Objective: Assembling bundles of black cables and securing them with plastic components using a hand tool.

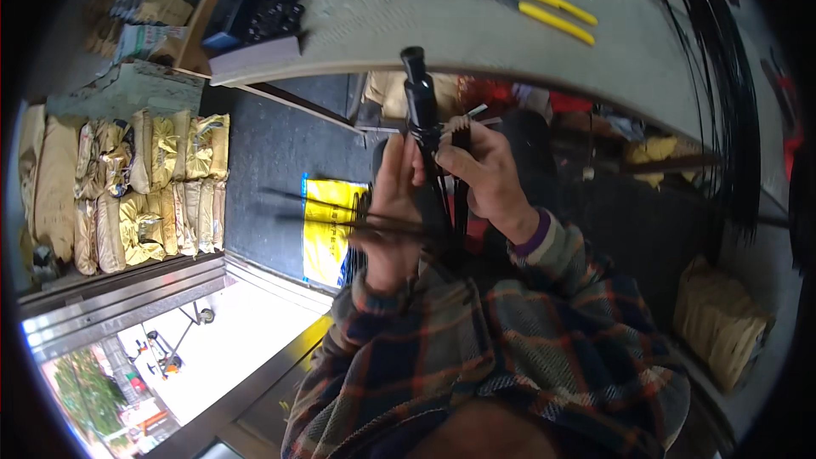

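Upright in front of me stands a black stepped tube-shaped fitting [418, 92], its capped end pointing away toward the bench. My left hand [393, 195] is closed about its lower end, fingers pressed together. Thin black strands [327, 219], blurred by motion, stick out leftward by that hand. On the other side, my right hand [489, 172] pinches a bundle of flat black strips [460, 204] between thumb and fingers, close against the fitting's base. The strips hang down toward my lap. Where strips and fitting meet is partly covered by my fingers.
Yellow-handled cutters [557, 14] lie on the grey bench [382, 30]. Small black parts [276, 13] are heaped at its far left. Long black strands [722, 93] hang over its right end. A yellow bag [330, 229] and wrapped packages [153, 195] lie left; a paper sack [721, 321] stands right.
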`<state>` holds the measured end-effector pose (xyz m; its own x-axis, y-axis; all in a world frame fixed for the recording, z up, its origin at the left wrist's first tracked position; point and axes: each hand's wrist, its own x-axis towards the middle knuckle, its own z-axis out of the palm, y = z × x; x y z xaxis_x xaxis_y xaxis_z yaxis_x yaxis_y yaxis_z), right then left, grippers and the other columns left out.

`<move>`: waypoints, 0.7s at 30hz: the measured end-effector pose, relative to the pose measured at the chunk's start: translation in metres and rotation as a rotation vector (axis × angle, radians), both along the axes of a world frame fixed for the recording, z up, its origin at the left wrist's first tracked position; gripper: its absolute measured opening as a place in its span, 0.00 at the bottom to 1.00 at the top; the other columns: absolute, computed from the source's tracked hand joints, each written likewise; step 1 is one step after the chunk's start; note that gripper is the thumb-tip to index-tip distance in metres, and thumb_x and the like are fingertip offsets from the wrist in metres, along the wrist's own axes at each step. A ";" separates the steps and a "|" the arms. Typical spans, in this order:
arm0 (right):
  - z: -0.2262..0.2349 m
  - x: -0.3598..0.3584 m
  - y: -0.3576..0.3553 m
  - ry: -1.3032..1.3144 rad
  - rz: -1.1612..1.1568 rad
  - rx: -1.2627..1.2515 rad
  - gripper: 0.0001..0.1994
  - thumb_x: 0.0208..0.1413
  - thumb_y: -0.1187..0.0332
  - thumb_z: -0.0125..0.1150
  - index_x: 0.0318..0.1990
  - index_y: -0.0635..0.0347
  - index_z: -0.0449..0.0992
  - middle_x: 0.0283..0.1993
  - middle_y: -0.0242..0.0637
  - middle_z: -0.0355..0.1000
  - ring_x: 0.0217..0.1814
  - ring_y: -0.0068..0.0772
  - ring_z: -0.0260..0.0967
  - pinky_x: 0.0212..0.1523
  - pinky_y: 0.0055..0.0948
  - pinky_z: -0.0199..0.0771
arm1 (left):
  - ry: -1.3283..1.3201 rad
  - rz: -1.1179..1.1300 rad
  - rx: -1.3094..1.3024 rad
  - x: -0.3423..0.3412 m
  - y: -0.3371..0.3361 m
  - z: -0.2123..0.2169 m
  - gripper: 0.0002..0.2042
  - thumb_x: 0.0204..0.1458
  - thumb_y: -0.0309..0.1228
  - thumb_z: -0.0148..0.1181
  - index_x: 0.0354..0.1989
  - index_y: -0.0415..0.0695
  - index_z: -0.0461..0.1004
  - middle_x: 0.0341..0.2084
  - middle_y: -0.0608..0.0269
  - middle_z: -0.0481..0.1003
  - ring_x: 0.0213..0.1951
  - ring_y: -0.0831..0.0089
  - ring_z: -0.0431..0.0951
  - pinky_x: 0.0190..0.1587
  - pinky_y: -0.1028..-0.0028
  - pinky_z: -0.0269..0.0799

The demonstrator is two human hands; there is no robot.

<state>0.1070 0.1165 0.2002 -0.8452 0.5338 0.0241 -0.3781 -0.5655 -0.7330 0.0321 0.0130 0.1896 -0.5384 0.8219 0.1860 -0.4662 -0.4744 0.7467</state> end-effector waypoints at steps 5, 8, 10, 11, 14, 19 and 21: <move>0.002 -0.022 -0.016 0.072 -0.334 0.425 0.08 0.49 0.77 0.55 0.37 0.67 0.69 0.36 0.29 0.66 0.35 0.16 0.61 0.37 0.17 0.62 | 0.443 0.455 -0.251 0.008 0.019 0.026 0.20 0.54 0.32 0.50 0.53 0.37 0.58 0.47 0.53 0.67 0.45 0.71 0.69 0.48 0.74 0.64; -0.006 -0.033 -0.019 0.069 -0.381 0.472 0.07 0.49 0.79 0.55 0.36 0.67 0.67 0.36 0.30 0.66 0.38 0.16 0.63 0.39 0.16 0.64 | 0.239 0.507 -0.157 -0.003 0.025 0.029 0.17 0.51 0.21 0.51 0.51 0.35 0.62 0.40 0.60 0.70 0.41 0.78 0.70 0.46 0.78 0.64; -0.010 -0.038 -0.025 0.025 -0.331 0.282 0.05 0.48 0.79 0.56 0.33 0.66 0.66 0.37 0.32 0.66 0.40 0.17 0.63 0.40 0.16 0.65 | 0.235 0.554 -0.190 -0.012 0.020 0.018 0.13 0.52 0.23 0.52 0.47 0.35 0.66 0.38 0.61 0.72 0.39 0.77 0.71 0.45 0.79 0.65; -0.013 -0.040 -0.025 0.015 -0.335 0.270 0.05 0.48 0.79 0.56 0.33 0.66 0.66 0.37 0.32 0.66 0.40 0.17 0.63 0.40 0.16 0.65 | 0.125 0.614 -0.171 -0.015 0.020 0.013 0.11 0.51 0.22 0.53 0.43 0.34 0.69 0.35 0.61 0.73 0.37 0.77 0.72 0.43 0.80 0.66; -0.023 -0.047 -0.020 -0.023 -0.190 0.282 0.08 0.45 0.78 0.61 0.33 0.65 0.68 0.36 0.33 0.71 0.36 0.16 0.66 0.37 0.16 0.67 | 0.178 0.635 -0.235 -0.033 0.007 0.000 0.10 0.53 0.26 0.51 0.42 0.34 0.68 0.35 0.51 0.74 0.35 0.71 0.75 0.40 0.76 0.71; -0.022 -0.046 -0.027 -0.044 -0.147 0.358 0.08 0.45 0.74 0.63 0.31 0.68 0.72 0.29 0.35 0.73 0.32 0.18 0.68 0.35 0.17 0.69 | 0.061 0.613 -0.175 -0.038 -0.006 0.002 0.09 0.46 0.20 0.58 0.37 0.34 0.72 0.32 0.59 0.75 0.33 0.76 0.73 0.40 0.80 0.68; -0.022 -0.047 -0.035 -0.078 -0.281 0.636 0.08 0.45 0.76 0.63 0.33 0.67 0.73 0.33 0.34 0.73 0.34 0.16 0.66 0.35 0.18 0.68 | 0.065 0.621 -0.183 -0.039 -0.012 -0.001 0.09 0.47 0.20 0.57 0.37 0.33 0.72 0.32 0.59 0.75 0.33 0.76 0.73 0.40 0.79 0.68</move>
